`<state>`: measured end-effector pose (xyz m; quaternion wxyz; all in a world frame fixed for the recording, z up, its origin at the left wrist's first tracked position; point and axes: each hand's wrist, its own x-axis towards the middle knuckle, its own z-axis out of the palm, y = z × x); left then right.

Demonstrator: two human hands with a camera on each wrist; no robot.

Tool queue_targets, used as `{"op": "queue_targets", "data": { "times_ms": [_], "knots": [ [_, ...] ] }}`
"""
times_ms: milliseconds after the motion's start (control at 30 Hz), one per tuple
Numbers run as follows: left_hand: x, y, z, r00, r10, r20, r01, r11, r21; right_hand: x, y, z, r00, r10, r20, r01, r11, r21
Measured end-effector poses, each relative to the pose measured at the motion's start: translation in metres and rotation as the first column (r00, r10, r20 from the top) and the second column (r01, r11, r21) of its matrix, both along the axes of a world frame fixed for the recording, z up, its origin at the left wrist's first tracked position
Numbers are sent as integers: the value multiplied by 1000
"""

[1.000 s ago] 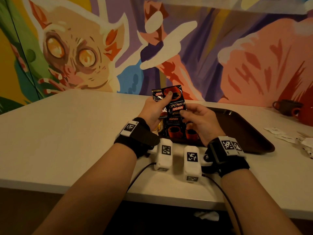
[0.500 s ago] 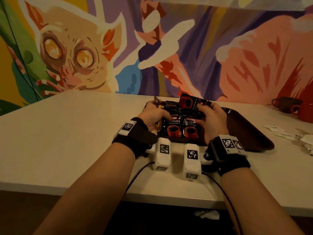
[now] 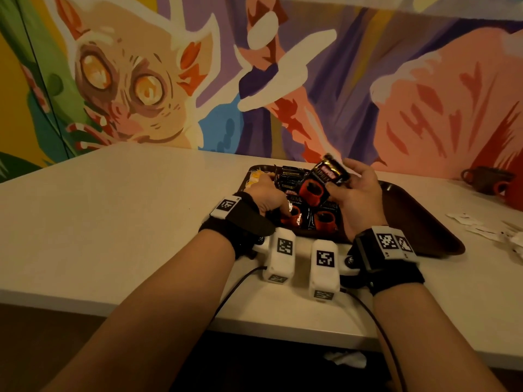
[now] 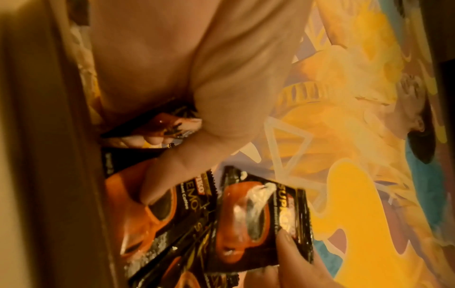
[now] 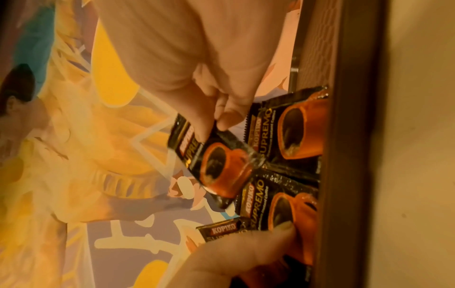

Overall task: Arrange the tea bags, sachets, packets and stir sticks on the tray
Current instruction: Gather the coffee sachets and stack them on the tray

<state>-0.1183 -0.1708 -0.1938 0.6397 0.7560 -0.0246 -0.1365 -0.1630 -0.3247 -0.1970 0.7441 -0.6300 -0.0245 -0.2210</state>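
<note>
Sachets (image 3: 325, 220) of black foil printed with red coffee cups lie side by side along the near edge of the dark brown plastic tray (image 3: 418, 222) on the pale table (image 3: 113, 222). On them rests the left hand (image 3: 266, 198), fingers curled down, thumb pressing one packet. Just right and higher, the right hand (image 3: 356, 193) pinches a matching black-and-red sachet (image 3: 321, 181) by its top, tilted above the row. Farther back, more dark packets (image 3: 291, 175) and yellow ones (image 3: 256, 175) sit at the tray's far left. Small white paper packets (image 3: 481, 224) lie on the table well to the right.
</note>
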Motion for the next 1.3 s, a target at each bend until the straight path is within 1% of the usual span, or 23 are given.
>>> {"op": "queue_targets", "data": {
  "times_ms": [133,267,367,433,500,567,667,733,833,967,1067,1167,1233,1300],
  "knots": [
    [-3,0,2,999,36,18,-36,999,24,-4,3,-1,996,68,-60,-74,991,-111],
    [-4,-1,2,998,44,35,-45,999,17,-1,2,-1,994,49,-97,-64,985,-158],
    [-3,0,3,1000,-4,10,4,1000,-9,1,0,-2,990,37,-139,-65,977,-201],
    [6,1,-1,1000,-18,3,18,998,-66,0,-1,-1,985,36,-170,-76,969,-236],
    [5,4,0,1000,28,-11,-29,992,-125,0,0,-1,979,56,-196,-106,960,-258],
    [3,7,4,996,88,9,-85,975,-203,0,2,-1,975,75,-208,-133,951,-278],
    [4,9,6,981,193,35,-170,927,-335,0,4,0,973,108,-205,-168,938,-302],
    [4,8,8,968,245,59,-203,897,-394,-1,6,-1,968,134,-210,-196,931,-310],
    [5,10,11,949,305,86,-227,844,-486,0,8,-5,963,139,-233,-214,917,-338],
    [6,13,14,928,358,104,-218,747,-629,2,7,-7,961,134,-243,-216,912,-350],
    [1,14,18,928,345,138,-138,665,-734,2,7,-6,972,121,-202,-182,929,-322],
    [-6,14,22,947,281,158,-32,568,-822,2,5,-4,991,41,-125,-77,951,-300],
    [-9,15,24,960,229,160,11,540,-842,1,4,-3,997,-16,-77,-7,957,-289],
    [-11,17,25,973,149,175,68,539,-840,1,3,-3,999,-31,-41,19,961,-275]
  ]
}}
